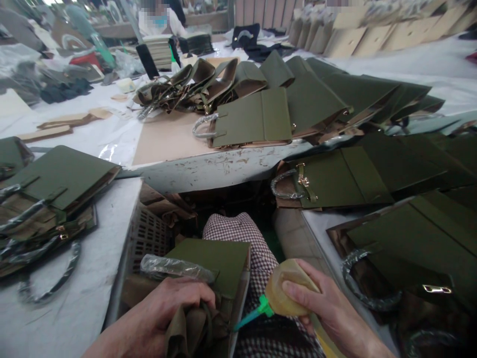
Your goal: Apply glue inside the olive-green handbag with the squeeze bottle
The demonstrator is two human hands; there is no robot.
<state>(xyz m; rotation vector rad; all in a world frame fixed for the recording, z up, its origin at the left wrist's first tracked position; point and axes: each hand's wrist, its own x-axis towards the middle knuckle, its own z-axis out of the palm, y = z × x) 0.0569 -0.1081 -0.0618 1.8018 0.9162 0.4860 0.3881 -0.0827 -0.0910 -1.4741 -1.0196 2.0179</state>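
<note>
On your far left, a stack of olive-green bags (55, 189) lies on the white worktop (74, 308), their plastic-wrapped handles trailing toward you. Just right of it a perforated crate (147, 233) stands between the worktop's edge and your lap.

Your left hand (167, 313) is clamped over the folded top of the green bag (212, 258) resting on your lap, fingers curled down around its straps. That bag's handle, wrapped in clear plastic (175, 267), lies just above your knuckles. Your checked trousers (242, 233) show beyond the bag.

Your right hand (328, 303) is closed around a yellowish squeeze bottle (286, 291), tilted so that its green nozzle (253, 313) points left and down at the bag's near edge; the tip is at or very close to the edge, though you cannot tell if it touches.

Ahead, on the tan board (167, 139), a row of finished green bags (253, 119) overlaps toward the right. More green bags (372, 169) are piled along your right side, one showing a gold clasp (303, 179). At the far end of the worktop a person (160, 20) sits behind stacked material.
</note>
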